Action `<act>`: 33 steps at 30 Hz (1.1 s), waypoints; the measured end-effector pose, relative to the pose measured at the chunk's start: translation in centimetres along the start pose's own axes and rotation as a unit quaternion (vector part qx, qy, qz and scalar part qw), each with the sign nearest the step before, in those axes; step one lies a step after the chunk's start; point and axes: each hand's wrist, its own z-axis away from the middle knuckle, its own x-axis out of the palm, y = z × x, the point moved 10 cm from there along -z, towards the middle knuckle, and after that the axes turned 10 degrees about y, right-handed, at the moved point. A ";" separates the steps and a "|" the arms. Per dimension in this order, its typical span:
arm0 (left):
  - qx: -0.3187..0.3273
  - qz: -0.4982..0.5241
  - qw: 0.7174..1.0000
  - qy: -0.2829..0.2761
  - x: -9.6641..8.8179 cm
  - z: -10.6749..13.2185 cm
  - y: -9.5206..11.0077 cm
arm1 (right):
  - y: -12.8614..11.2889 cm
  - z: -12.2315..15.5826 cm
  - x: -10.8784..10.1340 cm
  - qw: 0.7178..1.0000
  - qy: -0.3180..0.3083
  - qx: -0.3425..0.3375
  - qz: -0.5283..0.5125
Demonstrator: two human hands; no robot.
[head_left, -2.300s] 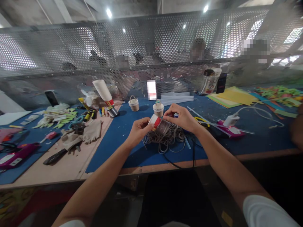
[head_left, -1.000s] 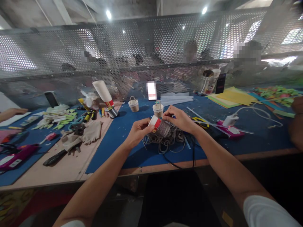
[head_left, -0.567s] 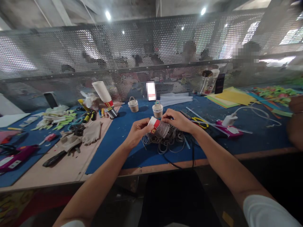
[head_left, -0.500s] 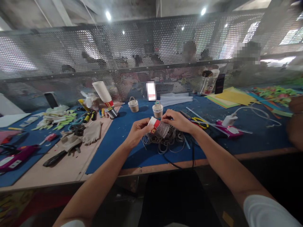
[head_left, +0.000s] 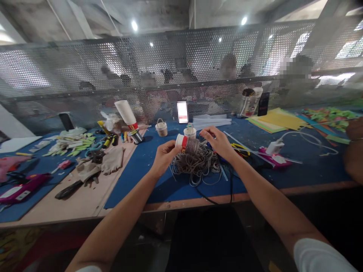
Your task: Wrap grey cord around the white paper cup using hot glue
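Observation:
My left hand [head_left: 165,156] is closed round a paper cup [head_left: 179,141], white with a red band, tipped on its side. Grey cord [head_left: 193,146] is wound about the cup's right-hand part. Below it lies a loose heap of the same grey cord [head_left: 198,166] on the blue mat. To the right of the cup and apart from it, my right hand [head_left: 217,141] is raised with fingers bent and tips together; what they pinch is too small to make out. Behind the cup stand two small handled baskets [head_left: 161,129], the nearer one [head_left: 190,132] partly hidden.
Yellow-handled pliers [head_left: 240,149], a clear stick [head_left: 262,154] and a pink power strip [head_left: 276,160] lie to the right. At left are stacked paper cups [head_left: 124,112], gloves [head_left: 112,160] and a black-handled tool [head_left: 68,189]. A perforated metal screen [head_left: 167,56] stands behind; another person's arm [head_left: 353,151] is at far right.
My right hand has moved up and right, away from the cup. The cup has shifted slightly left and turned to lie more level in my left hand.

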 end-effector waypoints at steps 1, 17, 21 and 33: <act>0.002 -0.002 1.000 0.006 -0.1 -0.1 0.0 | 0.3 0.2 0.5 1.000 -0.022 0.019 -0.004; -0.011 0.019 0.999 0.030 -0.7 -0.3 -0.3 | -1.1 1.5 2.4 0.997 -0.061 -0.028 -0.036; -0.035 0.047 0.997 0.047 -0.9 -0.5 -0.7 | -2.1 1.7 2.3 0.996 -0.045 -0.073 -0.013; -0.062 0.077 0.994 0.051 -1.0 -0.7 -1.4 | -2.5 2.1 2.3 0.989 -0.027 -0.141 0.034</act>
